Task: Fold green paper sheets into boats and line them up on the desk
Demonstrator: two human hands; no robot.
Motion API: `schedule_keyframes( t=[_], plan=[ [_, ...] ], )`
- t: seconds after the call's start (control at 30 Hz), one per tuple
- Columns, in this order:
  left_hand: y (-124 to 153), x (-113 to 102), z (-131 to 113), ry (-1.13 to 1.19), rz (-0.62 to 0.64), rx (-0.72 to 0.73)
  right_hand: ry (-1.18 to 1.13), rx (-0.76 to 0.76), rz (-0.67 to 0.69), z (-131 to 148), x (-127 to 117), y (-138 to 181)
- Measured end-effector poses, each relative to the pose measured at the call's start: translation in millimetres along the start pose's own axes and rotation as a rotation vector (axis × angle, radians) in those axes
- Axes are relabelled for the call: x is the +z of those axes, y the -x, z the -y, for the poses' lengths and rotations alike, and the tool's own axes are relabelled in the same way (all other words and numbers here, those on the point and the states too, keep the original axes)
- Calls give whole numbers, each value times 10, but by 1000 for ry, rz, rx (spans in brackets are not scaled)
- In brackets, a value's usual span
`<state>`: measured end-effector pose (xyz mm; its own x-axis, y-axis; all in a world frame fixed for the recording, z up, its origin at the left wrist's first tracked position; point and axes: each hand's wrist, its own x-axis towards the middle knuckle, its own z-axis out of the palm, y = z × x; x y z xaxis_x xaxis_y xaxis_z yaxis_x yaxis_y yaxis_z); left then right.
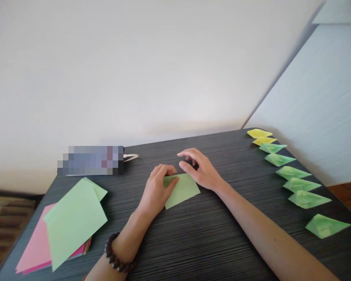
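Observation:
A folded light green paper (183, 190) lies flat on the dark wood-grain table (210, 242). My left hand (157, 190) rests on the paper's left end, fingers curled and pressing on its top left corner. A dark bead bracelet (117, 257) is on that wrist. My right hand (199, 167) sits at the paper's upper right edge, fingers spread and slightly bent, fingertips touching the table near the fold.
A stack of loose sheets, green (73, 220) on top of pink (36, 246), lies at the table's left front. Along the right edge runs a row of several folded paper shapes, two yellow (260, 136) and the others green (307, 198). A blurred object (90, 160) lies by the wall.

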<state>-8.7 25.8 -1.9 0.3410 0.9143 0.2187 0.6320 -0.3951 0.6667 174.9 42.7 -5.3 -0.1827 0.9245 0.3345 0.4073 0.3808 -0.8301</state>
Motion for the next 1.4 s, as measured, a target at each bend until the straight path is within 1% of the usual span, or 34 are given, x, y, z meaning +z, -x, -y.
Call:
schedule_keyframes(
  t=[0.07,0.1,0.13,0.23,0.3,0.37,0.43,0.5,0.6,0.67,0.73,0.83,0.9,1.0,1.07,1.2,1.27,1.33,1.4],
  plan=[
    [-16,-15,24,126,-36,-70,-9,-51,172,28,-39,7],
    [-24,-26,38,186,-61,-108,-11,-54,213,38,-52,12],
    [-32,-39,52,245,-83,-142,-3,-47,224,43,-59,17],
    [-50,-74,73,465,-137,-221,-6,40,167,31,-41,33],
    [-58,-85,63,669,-131,-272,-109,143,91,5,-20,41],
    [-62,-85,43,856,-64,-310,-246,230,-2,-22,-11,46],
    [-58,-78,30,938,40,-322,-344,271,-47,-39,-17,46],
    [-51,-72,30,939,96,-313,-404,268,-12,-43,-31,44],
    [-41,-75,43,942,91,-312,-447,229,103,-38,-54,42],
    [-39,-85,46,927,87,-340,-434,214,153,-35,-68,41],
    [-40,-95,39,896,67,-377,-392,196,167,-35,-86,39],
    [-43,-109,19,876,23,-403,-302,110,169,-47,-120,33],
    [-43,-117,9,921,8,-404,-266,57,174,-57,-139,30],
    [-42,-126,6,1033,27,-395,-262,24,181,-58,-147,32],
    [-43,-125,11,1039,32,-378,-262,5,198,-43,-141,39],
    [-54,-103,26,940,4,-376,-358,52,275,-10,-130,65],
    [-60,-90,34,932,-25,-382,-437,75,297,-12,-125,74],
    [-65,-83,40,936,-67,-382,-516,93,281,-21,-112,77],
    [-67,-83,39,937,-95,-382,-534,149,217,-25,-88,73]
  ],
)
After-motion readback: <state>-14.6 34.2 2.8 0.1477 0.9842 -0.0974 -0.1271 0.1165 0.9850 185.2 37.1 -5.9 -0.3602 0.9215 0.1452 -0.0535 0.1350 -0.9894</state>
